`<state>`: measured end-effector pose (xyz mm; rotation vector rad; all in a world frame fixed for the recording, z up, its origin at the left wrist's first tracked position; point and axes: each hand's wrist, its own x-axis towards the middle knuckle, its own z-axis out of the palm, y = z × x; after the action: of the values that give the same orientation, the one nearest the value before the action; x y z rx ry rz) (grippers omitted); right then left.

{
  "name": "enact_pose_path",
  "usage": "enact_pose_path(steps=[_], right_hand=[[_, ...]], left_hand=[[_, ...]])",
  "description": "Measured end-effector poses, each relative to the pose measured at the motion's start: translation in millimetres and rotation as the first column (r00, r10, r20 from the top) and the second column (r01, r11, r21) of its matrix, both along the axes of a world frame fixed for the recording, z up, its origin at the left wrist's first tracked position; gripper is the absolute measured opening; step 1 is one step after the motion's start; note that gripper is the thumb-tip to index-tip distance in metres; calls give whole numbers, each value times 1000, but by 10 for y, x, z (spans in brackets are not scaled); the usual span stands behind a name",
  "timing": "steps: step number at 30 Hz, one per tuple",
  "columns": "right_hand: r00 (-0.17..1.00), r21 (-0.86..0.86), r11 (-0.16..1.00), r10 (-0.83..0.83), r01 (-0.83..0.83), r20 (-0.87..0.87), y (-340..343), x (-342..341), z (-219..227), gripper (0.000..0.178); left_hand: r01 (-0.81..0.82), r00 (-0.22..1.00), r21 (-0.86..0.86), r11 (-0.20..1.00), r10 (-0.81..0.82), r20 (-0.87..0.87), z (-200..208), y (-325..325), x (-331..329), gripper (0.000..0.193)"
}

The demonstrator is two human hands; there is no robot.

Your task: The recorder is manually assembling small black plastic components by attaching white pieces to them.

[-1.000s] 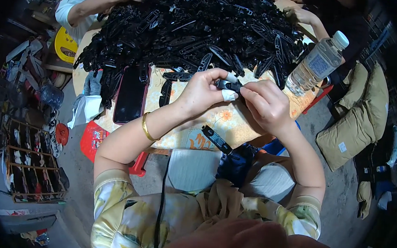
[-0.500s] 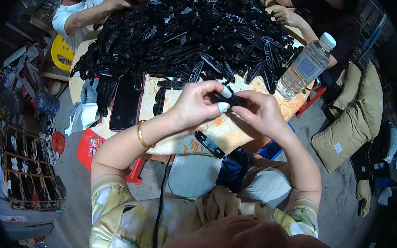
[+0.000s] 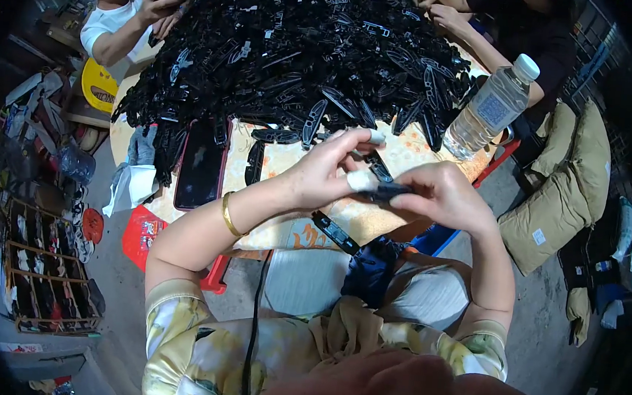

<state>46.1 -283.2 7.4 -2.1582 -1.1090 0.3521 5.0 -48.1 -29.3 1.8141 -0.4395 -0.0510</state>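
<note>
Above the near edge of the table, both my hands work on black plastic parts. My left hand [image 3: 329, 172] has white wraps on its thumb and a fingertip; its fingers curl around a black plastic part [image 3: 379, 167]. My right hand [image 3: 446, 196] pinches a dark piece [image 3: 389, 193] that meets the left thumb. Whether these are one part or two, I cannot tell. Just below my hands, a long black plastic part [image 3: 335, 232] lies at the table edge. Beyond them spreads a large heap of black plastic parts [image 3: 267, 67].
A clear bottle [image 3: 490, 107] with a white cap stands at the right. Left of my hands lie a dark phone [image 3: 202, 162], another black part [image 3: 254, 163] and grey gloves [image 3: 142, 147]. Two other people reach into the heap from the far side. Khaki cushions [image 3: 553, 209] lie at the right.
My hands have shifted slightly down and right, and the left fingers have spread, showing more of the black part. The far-left person's hand has drawn back leftward.
</note>
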Motion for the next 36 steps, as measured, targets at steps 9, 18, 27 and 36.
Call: enact_pose_path(steps=[9, 18, 27, 36], right_hand=[[1000, 50, 998, -25, 25, -1, 51, 197, -127, 22], [850, 209, 974, -180, 85, 495, 535, 410, -502, 16], [771, 153, 984, -165, 89, 615, 615, 360, -495, 15], [942, 433, 842, -332, 321, -52, 401, 194, -308, 26]], left_hand=[[-120, 834, 592, 797, -243, 496, -68, -33, 150, 33], [-208, 923, -43, 977, 211, 321, -25, 0, 157, 23], [-328, 932, -520, 789, 180, -314, 63, 205, 167, 34], [-206, 929, -517, 831, -1, -371, 42, 39, 68, 43]])
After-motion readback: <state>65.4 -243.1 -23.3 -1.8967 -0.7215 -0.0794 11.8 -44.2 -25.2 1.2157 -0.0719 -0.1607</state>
